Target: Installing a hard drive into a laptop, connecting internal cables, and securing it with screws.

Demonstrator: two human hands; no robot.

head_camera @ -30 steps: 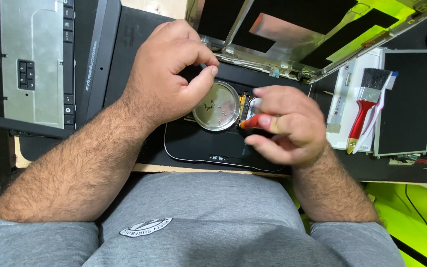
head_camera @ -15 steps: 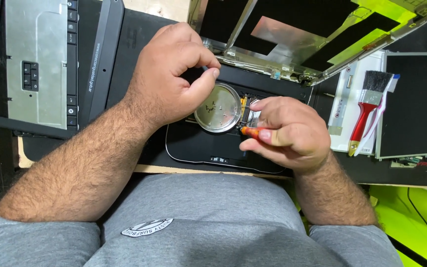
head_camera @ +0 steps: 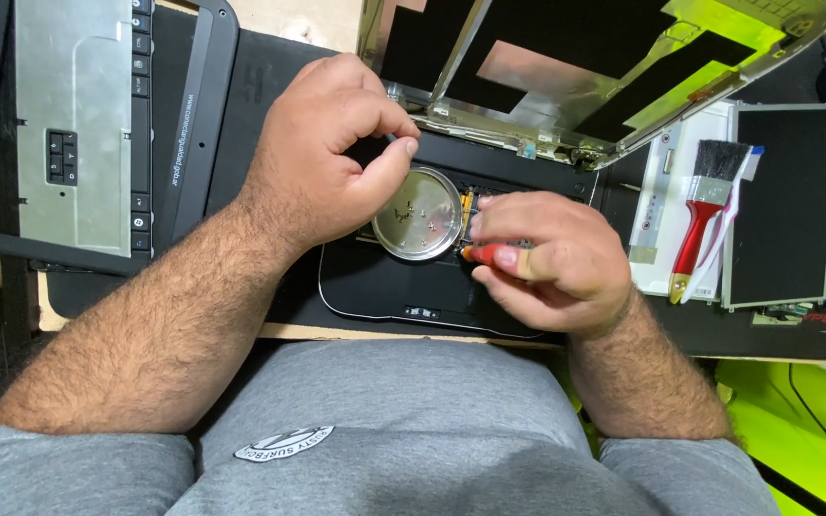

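Note:
My right hand (head_camera: 552, 260) is closed around a red-handled screwdriver (head_camera: 491, 254) over the opened black laptop base (head_camera: 384, 287). Its tip points left toward the laptop's inner parts and is hidden by my fingers. My left hand (head_camera: 332, 153) hovers above the base with thumb and forefinger pinched together; whatever is between them is too small to see. Between the two hands sits a round silver metal lid (head_camera: 418, 215) holding several small screws.
The laptop's lid shell (head_camera: 585, 67), silver and lime green, stands open behind. A detached keyboard frame and metal plate (head_camera: 74, 124) lie at the left. A red-handled paintbrush (head_camera: 705, 215) and a loose dark screen panel (head_camera: 781, 205) lie at the right.
My right hand with the screwdriver shifted slightly toward me and right. My left hand kept its pinch above the round lid.

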